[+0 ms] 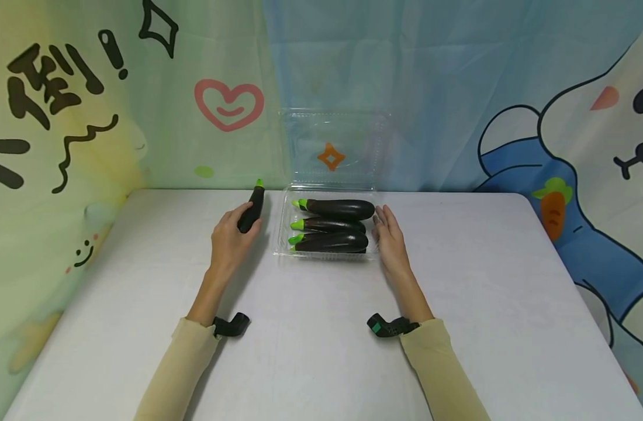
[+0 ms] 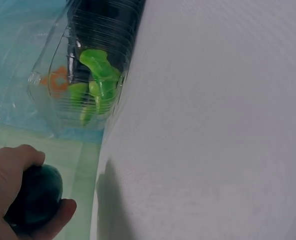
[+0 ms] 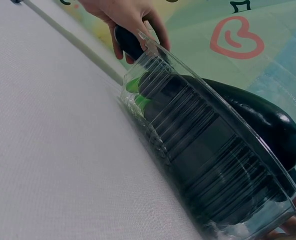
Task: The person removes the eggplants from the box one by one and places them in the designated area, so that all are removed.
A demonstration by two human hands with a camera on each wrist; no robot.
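My left hand (image 1: 231, 237) grips a dark eggplant (image 1: 252, 209) around its thick end, its green stem pointing away from me. In the left wrist view the thumb and fingers wrap the rounded end of that eggplant (image 2: 41, 195). To its right stands a clear plastic box (image 1: 282, 234) holding several eggplants (image 1: 339, 209) laid crosswise, green stems to the left. My right hand (image 1: 391, 240) rests at the box's right side with fairly straight fingers. The right wrist view shows the box's ribbed near wall (image 3: 198, 135), with the eggplants behind it.
The box's clear lid (image 1: 332, 134) stands raised at the back against a printed curtain (image 1: 432, 88). A white cloth (image 1: 484, 280) covers the table. Each wrist wears a small black camera, the left one (image 1: 232, 325) and the right one (image 1: 390, 325).
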